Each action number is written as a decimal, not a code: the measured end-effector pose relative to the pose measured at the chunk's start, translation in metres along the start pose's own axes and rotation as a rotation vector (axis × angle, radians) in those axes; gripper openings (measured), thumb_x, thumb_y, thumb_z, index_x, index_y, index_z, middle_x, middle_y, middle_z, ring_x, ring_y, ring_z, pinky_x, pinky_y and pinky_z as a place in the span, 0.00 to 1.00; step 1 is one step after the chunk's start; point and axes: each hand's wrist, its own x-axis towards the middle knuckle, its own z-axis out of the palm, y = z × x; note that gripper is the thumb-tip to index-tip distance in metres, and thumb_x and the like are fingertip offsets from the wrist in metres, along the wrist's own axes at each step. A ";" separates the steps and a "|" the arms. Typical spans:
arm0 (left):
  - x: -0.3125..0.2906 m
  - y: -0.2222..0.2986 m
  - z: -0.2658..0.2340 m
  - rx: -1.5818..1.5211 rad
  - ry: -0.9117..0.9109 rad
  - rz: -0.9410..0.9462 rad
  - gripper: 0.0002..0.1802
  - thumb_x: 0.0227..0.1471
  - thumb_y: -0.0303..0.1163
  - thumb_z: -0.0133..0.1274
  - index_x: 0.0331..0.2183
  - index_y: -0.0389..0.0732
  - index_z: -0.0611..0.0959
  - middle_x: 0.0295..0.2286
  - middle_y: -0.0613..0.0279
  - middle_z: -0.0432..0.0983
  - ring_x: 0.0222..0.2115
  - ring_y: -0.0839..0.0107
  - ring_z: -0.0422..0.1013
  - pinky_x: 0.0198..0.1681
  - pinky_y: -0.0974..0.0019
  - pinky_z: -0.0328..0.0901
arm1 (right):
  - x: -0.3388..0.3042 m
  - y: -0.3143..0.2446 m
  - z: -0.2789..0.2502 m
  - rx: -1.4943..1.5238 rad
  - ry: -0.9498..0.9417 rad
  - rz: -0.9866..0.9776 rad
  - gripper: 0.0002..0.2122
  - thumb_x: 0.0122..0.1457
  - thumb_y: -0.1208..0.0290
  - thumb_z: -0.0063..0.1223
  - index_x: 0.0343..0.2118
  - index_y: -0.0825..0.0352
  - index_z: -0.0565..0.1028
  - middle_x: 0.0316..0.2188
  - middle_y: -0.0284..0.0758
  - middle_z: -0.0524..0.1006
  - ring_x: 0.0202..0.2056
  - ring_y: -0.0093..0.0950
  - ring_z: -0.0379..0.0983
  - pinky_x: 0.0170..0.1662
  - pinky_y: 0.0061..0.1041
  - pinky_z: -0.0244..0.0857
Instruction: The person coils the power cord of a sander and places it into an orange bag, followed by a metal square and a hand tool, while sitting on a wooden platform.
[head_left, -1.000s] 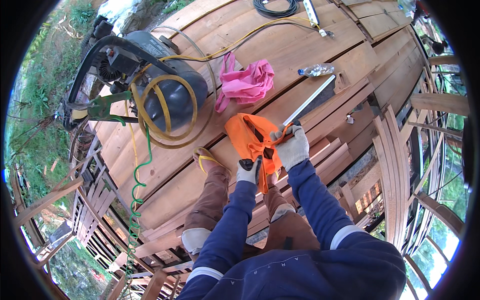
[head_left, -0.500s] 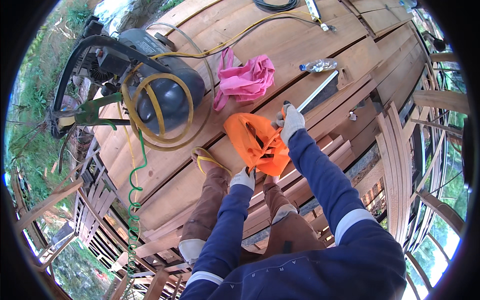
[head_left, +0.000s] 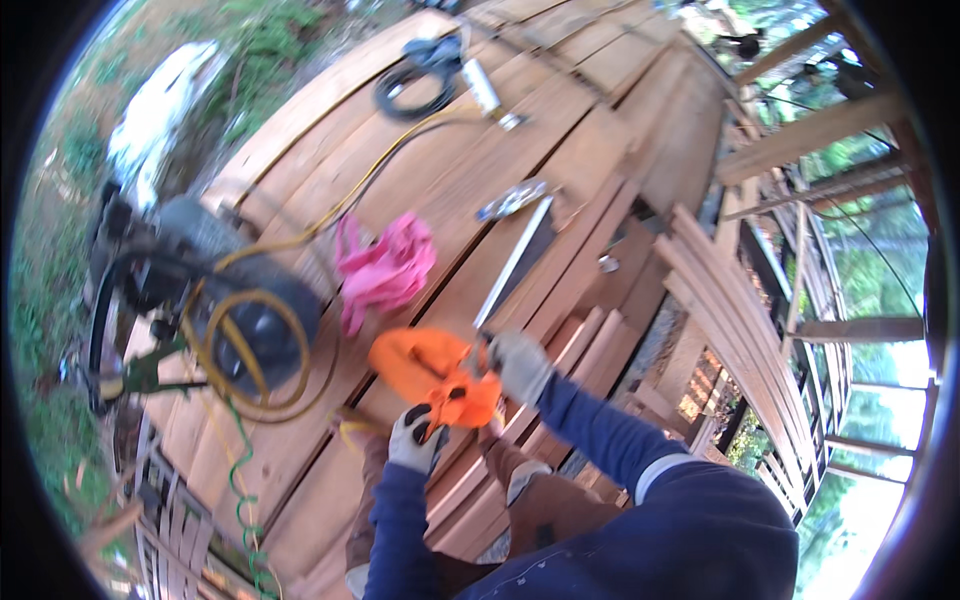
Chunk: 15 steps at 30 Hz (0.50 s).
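Note:
An orange cloth bag (head_left: 415,355) hangs bunched between my two gloved hands, above the wooden planks. My left hand (head_left: 412,440), in a pale glove with dark fingertips, is closed on the bag's lower edge. At the bag's right side my right hand (head_left: 520,366), gloved too, grips its edge. A small dark patch shows in the orange folds; what it is I cannot make out. Just beyond my right hand lies a long, pale metal straightedge (head_left: 514,262). A crumpled pink cloth bag (head_left: 388,262) rests on the planks beyond the orange one.
To the left stands a black air compressor (head_left: 245,300) with a coiled yellow hose (head_left: 240,350) and a green spiral hose (head_left: 243,470). A plastic bottle (head_left: 512,200), a power strip (head_left: 482,88) and a coiled black cable (head_left: 415,95) lie farther off. Stacked boards (head_left: 745,340) are at right.
My view has swung, so the scene sits lower and farther left. The orange bag looks more bunched, and my hands are still on it.

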 end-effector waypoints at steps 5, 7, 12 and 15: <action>0.019 0.013 0.005 -0.411 -0.184 -0.025 0.15 0.57 0.39 0.52 0.37 0.36 0.81 0.38 0.59 0.78 0.39 0.71 0.74 0.43 0.69 0.68 | -0.078 0.029 0.046 0.388 -0.059 0.301 0.07 0.62 0.81 0.45 0.37 0.73 0.76 0.31 0.36 0.79 0.36 0.26 0.77 0.44 0.24 0.71; 0.035 -0.012 0.009 -0.459 -0.234 0.046 0.16 0.58 0.39 0.50 0.39 0.36 0.81 0.39 0.61 0.78 0.41 0.71 0.74 0.46 0.70 0.66 | -0.083 -0.004 0.059 0.458 0.150 0.449 0.07 0.60 0.78 0.48 0.36 0.72 0.77 0.30 0.32 0.80 0.33 0.22 0.76 0.40 0.22 0.70; 0.048 0.019 0.023 -0.485 -0.243 -0.036 0.26 0.50 0.23 0.56 0.53 0.36 0.72 0.50 0.59 0.71 0.52 0.68 0.69 0.54 0.65 0.65 | -0.066 -0.004 0.036 0.402 0.125 0.430 0.11 0.57 0.78 0.51 0.43 0.70 0.77 0.34 0.34 0.80 0.36 0.23 0.76 0.45 0.23 0.70; 0.040 0.032 0.032 -0.290 -0.307 0.112 0.27 0.50 0.20 0.55 0.53 0.36 0.73 0.46 0.58 0.75 0.46 0.69 0.73 0.48 0.67 0.67 | -0.053 -0.055 0.023 0.033 -0.045 0.299 0.14 0.49 0.74 0.57 0.42 0.64 0.78 0.35 0.35 0.80 0.40 0.28 0.77 0.47 0.27 0.69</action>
